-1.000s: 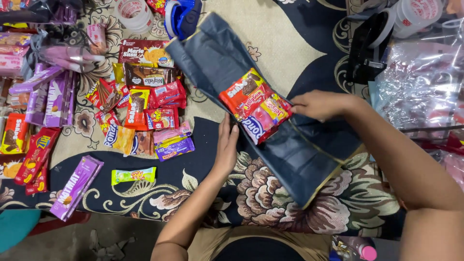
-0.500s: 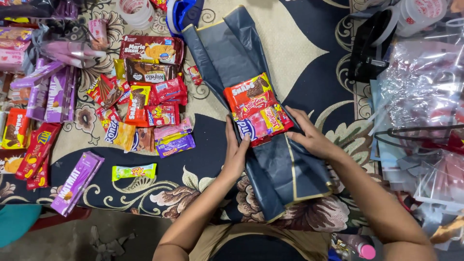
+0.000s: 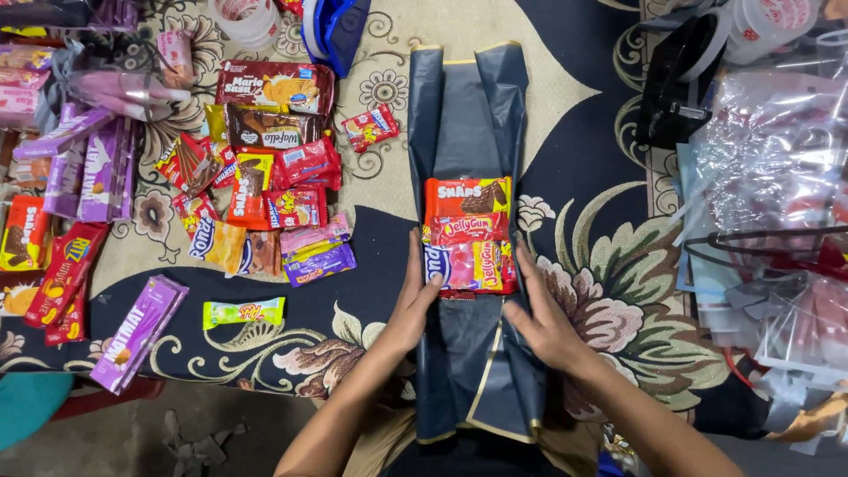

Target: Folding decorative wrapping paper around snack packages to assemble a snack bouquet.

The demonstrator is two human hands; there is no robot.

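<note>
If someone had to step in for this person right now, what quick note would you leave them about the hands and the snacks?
Left hand: open, flat against the left edge of the snack stack.
Right hand: open, pressing the stack's right edge and the dark blue wrapping sheet.
Things: the stack sits mid-sheet on the patterned carpet; the sheet's long sides are folded inward.
Done: snacks gathered and squared on the sheet.
Left: the sheet's ends lie open; nothing taped. Loose snack packets lie to the left, with a tape roll at the top.
</note>
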